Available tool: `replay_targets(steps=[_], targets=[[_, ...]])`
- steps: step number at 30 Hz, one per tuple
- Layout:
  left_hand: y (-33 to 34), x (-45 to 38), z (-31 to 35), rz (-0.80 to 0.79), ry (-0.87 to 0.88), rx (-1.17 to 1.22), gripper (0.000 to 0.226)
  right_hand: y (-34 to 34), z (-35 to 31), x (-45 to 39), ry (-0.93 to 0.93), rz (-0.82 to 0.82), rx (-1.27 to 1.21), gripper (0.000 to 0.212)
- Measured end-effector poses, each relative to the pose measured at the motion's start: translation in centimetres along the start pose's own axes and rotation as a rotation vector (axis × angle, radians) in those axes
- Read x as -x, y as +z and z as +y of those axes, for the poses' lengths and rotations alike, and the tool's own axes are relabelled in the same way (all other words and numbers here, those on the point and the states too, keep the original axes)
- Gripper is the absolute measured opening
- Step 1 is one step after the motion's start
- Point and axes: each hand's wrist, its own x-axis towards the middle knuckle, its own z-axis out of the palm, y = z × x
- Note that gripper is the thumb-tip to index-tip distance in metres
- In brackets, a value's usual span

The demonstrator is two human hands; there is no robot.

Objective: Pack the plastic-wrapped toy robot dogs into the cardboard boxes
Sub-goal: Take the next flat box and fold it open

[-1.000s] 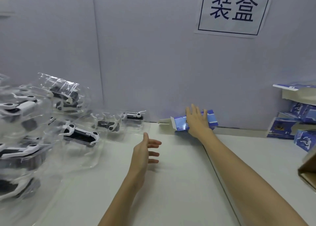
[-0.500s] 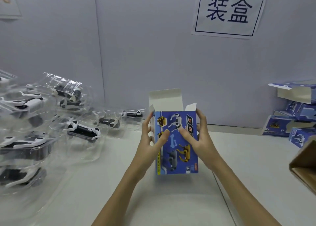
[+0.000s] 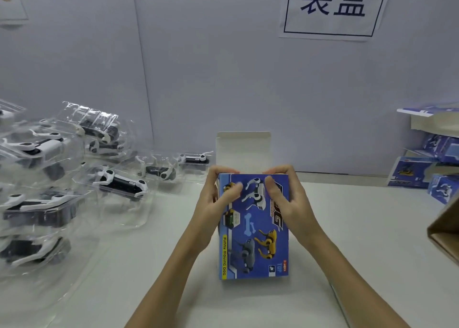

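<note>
Left hand and right hand grip upright blue box at top corners, white flap open; wrapped robot dogs piled left.

Blue printed cardboard box stands upright at centre, white top flap raised; plastic-wrapped toy robot dogs heaped at left.

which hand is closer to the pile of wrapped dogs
Left. The left hand grips the blue box's left edge, on the side facing the wrapped dogs. The right hand grips the box's right edge, farther from them.
</note>
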Motion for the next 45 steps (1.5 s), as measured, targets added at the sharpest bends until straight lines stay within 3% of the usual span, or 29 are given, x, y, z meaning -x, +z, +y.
replay_targets(steps=[3,5,10,15,20,22,25,27,31,33,36,39,42,45], targets=[[0.5,-0.3,0.4,0.185,0.122,-0.132,0.025,0.8,-0.4,0.0,-0.025,0.131,0.006,0.019],[0.6,-0.4,0.5,0.201,0.124,-0.122,0.027,1.1,-0.4,0.2,-0.031,0.155,-0.038,0.030],[0.6,-0.3,1.0,0.152,0.146,0.031,0.073,1.4,-0.8,0.5,-0.075,0.185,-0.014,0.073],[0.3,-0.2,1.0,0.091,0.019,0.007,0.059,1.3,-1.0,0.7,-0.077,0.166,0.051,0.050],[0.5,0.1,0.6,0.071,0.096,-0.027,0.051,1.6,-1.0,1.4,0.031,0.065,-0.105,0.085],[0.7,0.2,0.7,0.071,0.129,-0.027,0.055,1.8,-0.7,1.5,0.008,0.090,-0.118,0.080],[0.9,0.1,0.8,0.094,0.106,-0.026,0.054,1.8,-0.4,1.4,-0.004,0.110,-0.131,0.040],[1.1,0.1,1.0,0.107,0.071,-0.030,0.044,1.6,-0.5,1.2,0.002,0.107,-0.116,0.027],[1.3,0.0,1.0,0.162,0.089,-0.072,0.039,1.7,-0.6,1.1,-0.048,0.093,-0.050,0.024],[1.3,-0.1,0.8,0.172,0.128,-0.125,0.047,1.8,-0.7,1.2,-0.074,0.157,-0.075,0.032],[1.2,0.0,0.6,0.141,0.114,-0.136,0.049,2.3,-1.1,1.4,-0.088,0.275,-0.178,0.059],[1.2,0.2,0.7,0.153,0.121,-0.129,0.049,2.6,-1.2,1.5,-0.089,0.294,-0.178,0.083],[1.3,0.2,0.7,0.089,0.116,-0.114,0.047,2.6,-0.7,1.7,-0.100,0.264,-0.126,0.077],[0.9,0.3,0.7,0.018,0.051,-0.086,0.044,2.5,-0.2,1.8,-0.106,0.237,-0.145,0.042]])
